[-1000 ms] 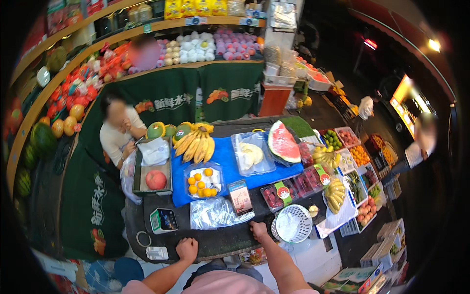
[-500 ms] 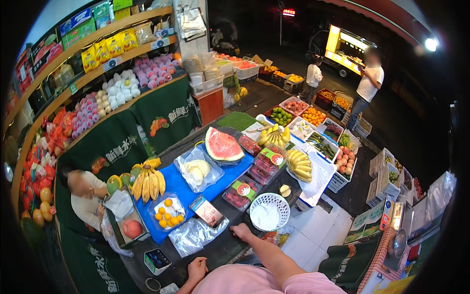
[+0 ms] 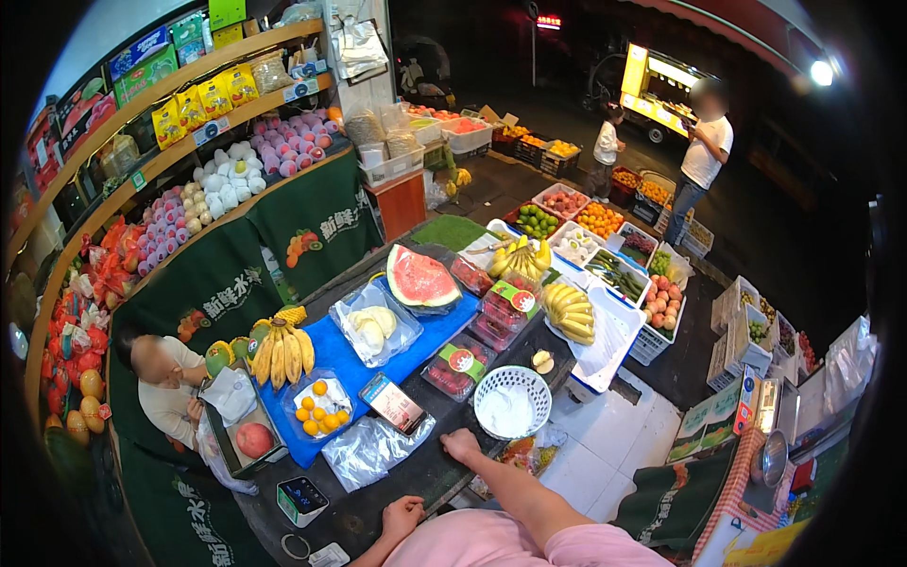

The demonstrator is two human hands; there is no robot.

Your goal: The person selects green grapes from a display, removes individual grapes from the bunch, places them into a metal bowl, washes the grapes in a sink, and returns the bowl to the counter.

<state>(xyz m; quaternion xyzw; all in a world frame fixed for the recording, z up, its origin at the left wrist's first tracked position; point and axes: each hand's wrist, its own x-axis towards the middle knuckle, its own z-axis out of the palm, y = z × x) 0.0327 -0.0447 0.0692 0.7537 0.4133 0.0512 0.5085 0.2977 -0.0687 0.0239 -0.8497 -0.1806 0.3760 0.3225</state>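
My right hand (image 3: 460, 445) rests closed on the dark counter, with nothing seen in it. Just beside it are a smartphone (image 3: 393, 403) with a lit screen, a clear plastic bag (image 3: 378, 451) and a white perforated basket (image 3: 540, 402) lined with pale plastic. Nearer to me, my left hand (image 3: 402, 518) lies on the counter's edge with its fingers curled, also seemingly holding nothing. A small digital display device (image 3: 301, 500) stands to its left. Behind the phone, a blue cloth (image 3: 333, 352) carries a bag of small orange fruits (image 3: 320, 410) and wrapped peeled fruit (image 3: 370, 324).
A cut watermelon (image 3: 421, 279), berry packs (image 3: 458, 367) and bananas (image 3: 569, 314) crowd the far counter. At the left sits a person (image 3: 165, 392) beside a box with a red fruit (image 3: 254, 439). Fruit crates and two people (image 3: 707, 151) are beyond. A cut apple (image 3: 542, 361) lies near the basket.
The whole view has shifted slightly, the counter things now sitting a little further left. My left hand has moved slightly on the counter edge; my right hand stays resting in place.
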